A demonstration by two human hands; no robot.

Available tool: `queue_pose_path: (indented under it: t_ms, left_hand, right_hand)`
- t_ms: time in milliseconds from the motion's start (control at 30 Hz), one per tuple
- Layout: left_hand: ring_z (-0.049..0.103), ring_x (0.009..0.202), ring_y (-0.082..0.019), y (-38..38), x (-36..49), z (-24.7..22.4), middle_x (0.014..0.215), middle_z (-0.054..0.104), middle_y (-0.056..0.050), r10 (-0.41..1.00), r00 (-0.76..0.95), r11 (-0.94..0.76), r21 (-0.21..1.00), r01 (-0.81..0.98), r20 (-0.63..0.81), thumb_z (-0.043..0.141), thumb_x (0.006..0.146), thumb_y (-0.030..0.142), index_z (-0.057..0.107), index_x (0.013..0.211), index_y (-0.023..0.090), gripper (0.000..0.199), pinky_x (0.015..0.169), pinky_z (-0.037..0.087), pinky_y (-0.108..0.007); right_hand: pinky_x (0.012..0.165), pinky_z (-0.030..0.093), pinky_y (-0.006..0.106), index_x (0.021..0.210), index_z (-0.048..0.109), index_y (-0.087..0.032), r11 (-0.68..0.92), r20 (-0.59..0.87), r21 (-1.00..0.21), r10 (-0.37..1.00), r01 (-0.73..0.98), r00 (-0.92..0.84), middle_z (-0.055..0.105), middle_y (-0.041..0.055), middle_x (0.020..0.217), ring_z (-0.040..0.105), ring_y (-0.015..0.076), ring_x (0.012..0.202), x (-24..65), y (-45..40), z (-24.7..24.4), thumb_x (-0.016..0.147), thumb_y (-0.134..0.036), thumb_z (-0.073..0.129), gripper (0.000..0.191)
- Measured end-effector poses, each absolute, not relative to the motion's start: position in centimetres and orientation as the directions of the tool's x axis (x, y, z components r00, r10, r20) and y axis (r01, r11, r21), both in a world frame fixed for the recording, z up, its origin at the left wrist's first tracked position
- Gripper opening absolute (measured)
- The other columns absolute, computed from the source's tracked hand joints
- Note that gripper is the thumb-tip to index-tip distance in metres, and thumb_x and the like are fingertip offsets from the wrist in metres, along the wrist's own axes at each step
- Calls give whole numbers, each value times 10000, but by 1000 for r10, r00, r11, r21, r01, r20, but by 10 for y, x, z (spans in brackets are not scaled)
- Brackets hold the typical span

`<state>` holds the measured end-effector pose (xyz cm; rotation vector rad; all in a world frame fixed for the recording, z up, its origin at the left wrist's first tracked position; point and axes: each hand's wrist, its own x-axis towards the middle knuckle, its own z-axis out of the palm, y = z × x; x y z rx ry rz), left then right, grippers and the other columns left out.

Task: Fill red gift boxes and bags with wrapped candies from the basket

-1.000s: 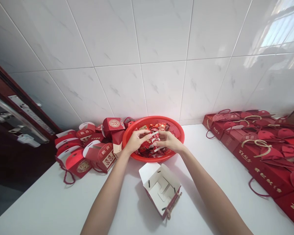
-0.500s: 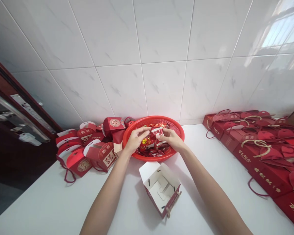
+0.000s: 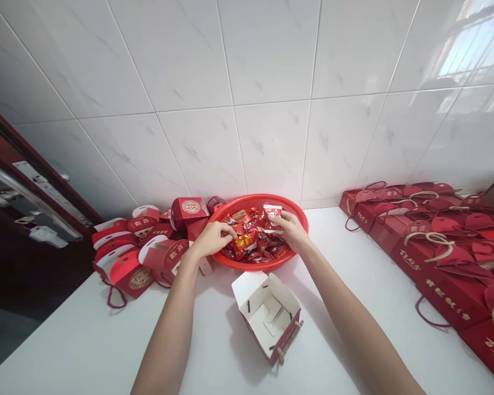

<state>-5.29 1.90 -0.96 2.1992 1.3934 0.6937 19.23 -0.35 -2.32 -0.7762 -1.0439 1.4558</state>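
Note:
A red plastic basket [image 3: 267, 267] holds many red and gold wrapped sweets [image 3: 247, 242]. My right hand [image 3: 290, 227], over the basket's right side, pinches a red and white packet [image 3: 270, 210]. At the left rim my left hand [image 3: 216, 238] reaches over the sweets, its thumb and fingers apart, with nothing seen between them. In front of the basket stands an open red box [image 3: 269, 318] with a white inside, its flap raised toward the basket and a rope handle at its right side.
Small red gift boxes [image 3: 135, 274] are heaped left of the basket. Rows of larger red boxes [image 3: 428, 269] with rope handles fill the right side. A tiled wall [image 3: 271, 142] rises behind, and a dark door with a lock [image 3: 47, 236] is at the left.
My hands have moved apart. The left one has shifted left to the basket's rim, while the right one has moved slightly right with the packet. The view has shifted a little.

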Motion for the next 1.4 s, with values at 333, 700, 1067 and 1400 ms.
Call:
queue_pose_path:
  t_ms: [333, 700, 1067, 1400]
  left_hand:
    - [679, 662, -194, 39, -19, -9, 915, 767, -54, 920, 297, -392, 657, 644, 257, 637, 759, 250, 757, 915, 187, 207, 693, 547, -305]
    - [729, 881, -272, 37, -20, -8, 889, 787, -53, 873, 484, -415, 608, 677, 57, 637, 655, 141, 792, 838, 220, 252, 835, 545, -341]
    - [625, 1085, -327, 22, -13, -17, 1145, 660, -95, 844, 508, -473, 207, 856, -171, 778, 515, 218, 752, 1157, 279, 646, 857, 507, -319]
    - [671, 795, -262, 24, -5, -26, 822, 734, -81, 869, 492, -469, 230, 853, -52, 535, 810, 224, 736, 772, 221, 205, 705, 450, -317]
  right_hand:
    - [687, 556, 288, 866, 731, -206, 4, 48, -905, 994, -426, -94, 727, 26, 902, 659, 186, 810, 192, -8, -18, 589, -433, 867, 383]
    - [635, 547, 284, 794, 693, -206, 47, 54, -869, 999, -493, 1, 710, 17, 799, 665, 185, 728, 191, -3, -20, 569, -454, 853, 372]
    - [735, 560, 322, 854, 714, -205, 32, 61, -887, 997, -460, -48, 730, 32, 905, 686, 203, 829, 191, -4, -21, 602, -431, 845, 363]
    - [722, 561, 328, 862, 713, -211, 33, 70, -885, 996, -465, -63, 735, 25, 859, 689, 213, 824, 192, -1, -25, 609, -455, 852, 377]
